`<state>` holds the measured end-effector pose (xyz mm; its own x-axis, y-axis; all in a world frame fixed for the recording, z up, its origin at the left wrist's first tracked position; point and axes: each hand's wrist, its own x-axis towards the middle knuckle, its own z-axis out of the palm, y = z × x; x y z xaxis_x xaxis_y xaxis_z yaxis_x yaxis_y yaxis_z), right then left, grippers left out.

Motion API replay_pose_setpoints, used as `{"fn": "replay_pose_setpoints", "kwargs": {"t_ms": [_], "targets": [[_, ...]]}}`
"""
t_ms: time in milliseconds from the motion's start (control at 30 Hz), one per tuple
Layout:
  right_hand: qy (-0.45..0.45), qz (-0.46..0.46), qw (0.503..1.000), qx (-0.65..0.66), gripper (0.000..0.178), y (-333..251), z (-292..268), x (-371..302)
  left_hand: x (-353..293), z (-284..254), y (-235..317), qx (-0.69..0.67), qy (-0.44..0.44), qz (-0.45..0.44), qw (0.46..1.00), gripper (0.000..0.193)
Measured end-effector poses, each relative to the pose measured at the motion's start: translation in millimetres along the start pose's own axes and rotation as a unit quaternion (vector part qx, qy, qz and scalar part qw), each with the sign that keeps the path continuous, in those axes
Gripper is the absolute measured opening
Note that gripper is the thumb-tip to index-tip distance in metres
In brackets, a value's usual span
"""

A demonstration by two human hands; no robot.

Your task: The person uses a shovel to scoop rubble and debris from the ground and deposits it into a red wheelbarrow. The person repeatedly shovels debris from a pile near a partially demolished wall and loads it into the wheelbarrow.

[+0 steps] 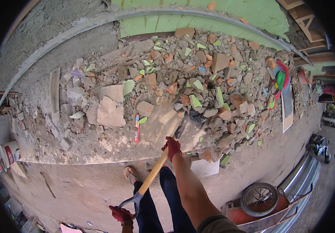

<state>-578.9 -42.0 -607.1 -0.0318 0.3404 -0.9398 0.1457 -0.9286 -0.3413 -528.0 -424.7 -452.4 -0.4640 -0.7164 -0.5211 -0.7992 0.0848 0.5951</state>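
Observation:
I hold a shovel [154,175] with a pale wooden shaft and a grey D-shaped grip, slanting up and to the right across my legs. My left hand [121,214], in a dark red glove, is closed on the grip near the lower edge. Further up, my right hand [171,148], gloved alike, wraps round the shaft close to its dark metal socket. The shovel's dark blade [198,118] sits at the near edge of a heap of rubble [198,73], its tip partly hidden by broken pieces. Grey, brick-red and green-painted chunks make up the heap.
Torn cardboard [111,110] and a red packet [137,130] lie left of the blade. A wheelbarrow [259,199] stands at lower right, beside metal sheets [305,186]. A white bucket [10,153] is at far left. A green wall [214,23] rises behind the heap.

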Motion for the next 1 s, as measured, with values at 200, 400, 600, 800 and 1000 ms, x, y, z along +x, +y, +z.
{"fn": "replay_pose_setpoints", "kwargs": {"t_ms": [200, 400, 600, 800, 1000], "targets": [[-0.017, 0.007, 1.0, 0.003, 0.013, 51, -11, -84, 9, -94, 25, 0.034, -0.021, 0.024, 0.999, 0.061], [-0.028, 0.029, 0.998, 0.054, 0.014, 118, -24, -155, 50, -184, 58, 0.041, -0.052, 0.117, 0.991, 0.055], [-0.075, 0.056, 0.975, 0.202, 0.013, 185, -46, -226, 126, -280, 109, 0.31, -0.049, 0.58, 0.752, 0.035], [-0.025, 0.055, 0.938, 0.34, 0.014, 233, -111, -278, 93, -286, 168, 0.353, -0.096, 0.658, 0.658, 0.032], [0.062, 0.036, 0.907, 0.415, 0.019, 256, -254, -304, -11, -258, 187, 0.311, 0.455, 0.784, -0.286, 0.029]]}}
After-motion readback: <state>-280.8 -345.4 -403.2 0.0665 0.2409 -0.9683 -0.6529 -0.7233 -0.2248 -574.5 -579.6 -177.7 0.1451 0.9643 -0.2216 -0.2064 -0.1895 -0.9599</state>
